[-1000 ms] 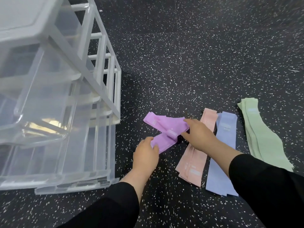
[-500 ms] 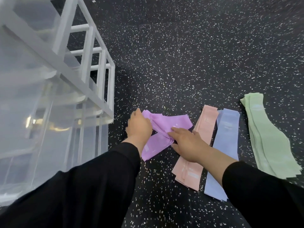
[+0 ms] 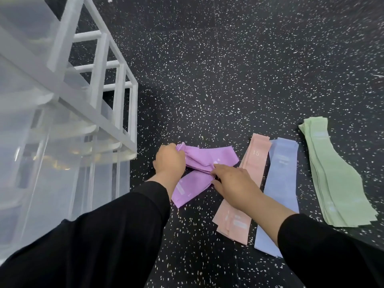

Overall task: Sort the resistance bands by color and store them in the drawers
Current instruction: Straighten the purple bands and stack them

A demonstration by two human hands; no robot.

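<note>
left hand [image 3: 169, 161] grips the purple bands [image 3: 205, 161] at one end; right hand [image 3: 230, 183] seemingly pinches their middle; gather every layer before lifting

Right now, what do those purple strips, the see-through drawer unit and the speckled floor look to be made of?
The purple bands look like thin, matte stretchy fabric or latex: they bunch and fold softly where the left hand grips them. The drawer unit seems to be plastic: cloudy, translucent, slightly glossy drawers in a white frame. The floor looks like black rubber matting flecked with white, dull and without glare, though that's a guess.
</note>
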